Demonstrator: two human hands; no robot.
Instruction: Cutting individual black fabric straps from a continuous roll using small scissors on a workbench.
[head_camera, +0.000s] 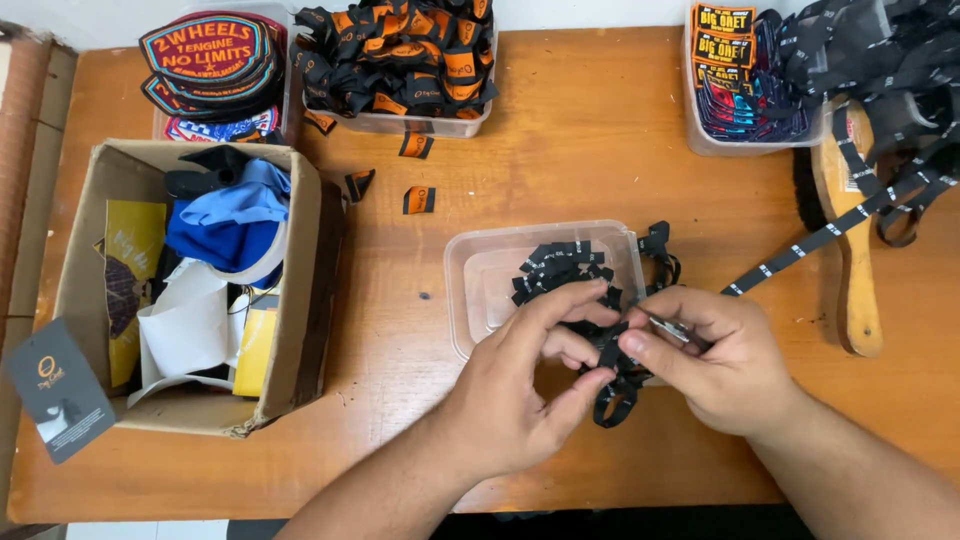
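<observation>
Both hands, left hand (535, 370) and right hand (715, 360), pinch black label ribbon (612, 392) beside metal snips (668, 328); slack ribbon risks a crooked cut.

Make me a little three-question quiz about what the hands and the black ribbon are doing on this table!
1. True or false: the left hand pinches the black ribbon.
2. What lies inside the clear tub: A cut black pieces, B coins, C pencils?
3. Which side of the table holds the cardboard box?

Key: 1 true. 2 A. 3 The left side. The right hand grips a small metal tool at the ribbon.
</observation>
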